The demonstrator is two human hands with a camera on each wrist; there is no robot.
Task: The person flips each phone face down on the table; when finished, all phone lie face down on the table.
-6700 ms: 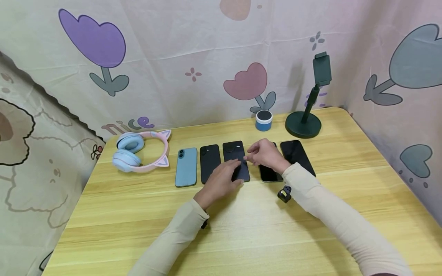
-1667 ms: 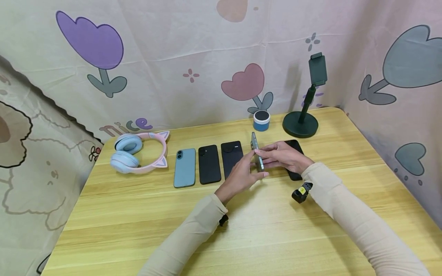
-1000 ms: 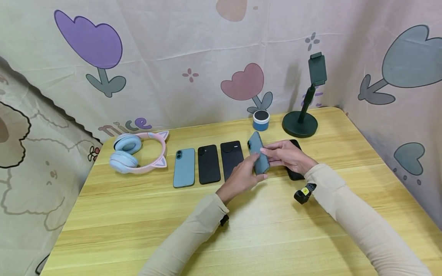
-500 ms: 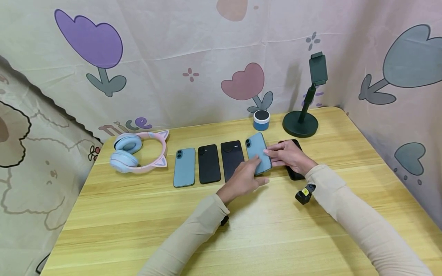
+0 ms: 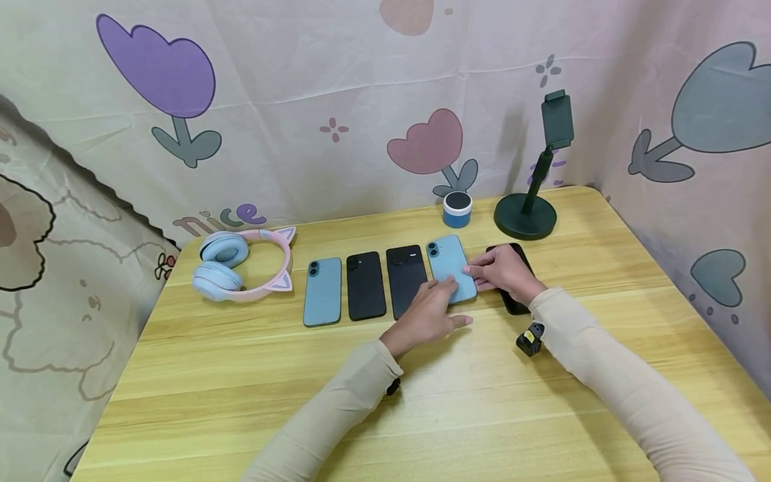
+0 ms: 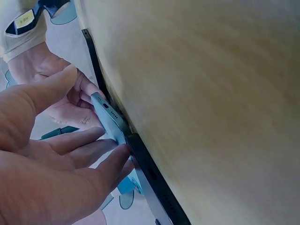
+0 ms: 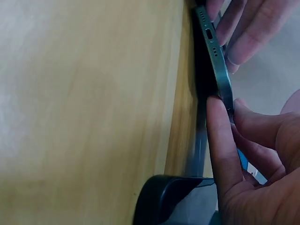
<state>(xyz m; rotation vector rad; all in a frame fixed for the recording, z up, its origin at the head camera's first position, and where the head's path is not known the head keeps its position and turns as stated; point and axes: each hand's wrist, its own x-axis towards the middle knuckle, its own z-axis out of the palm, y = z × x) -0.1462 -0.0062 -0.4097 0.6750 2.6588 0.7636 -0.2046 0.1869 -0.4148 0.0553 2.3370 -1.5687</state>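
Note:
My right hand (image 5: 506, 273) pinches the right edge of a light blue phone (image 5: 446, 258) between thumb and fingers. The phone's back faces up, with two camera lenses at its top left. In the right wrist view that phone (image 7: 216, 61) is tilted, its pinched edge raised off the table. My left hand (image 5: 421, 314) rests nearly straight fingers on its lower back, thumb held apart. Left of it lie a black phone with a round camera (image 5: 405, 271), a plain black phone (image 5: 366, 288) and another blue phone (image 5: 322, 294). A black phone (image 5: 517, 304) lies partly hidden under my right hand.
Pink and blue cat-ear headphones (image 5: 241, 266) lie at the far left of the wooden table (image 5: 241, 388). Behind the phones stand a small blue and white round device (image 5: 457, 213) and a dark green phone stand (image 5: 529, 215). A patterned cloth (image 5: 289, 80) hangs behind.
The phone lay with its black screen up, then stood on its edge between both hands. It has since tipped over, blue back up, and come down towards the table.

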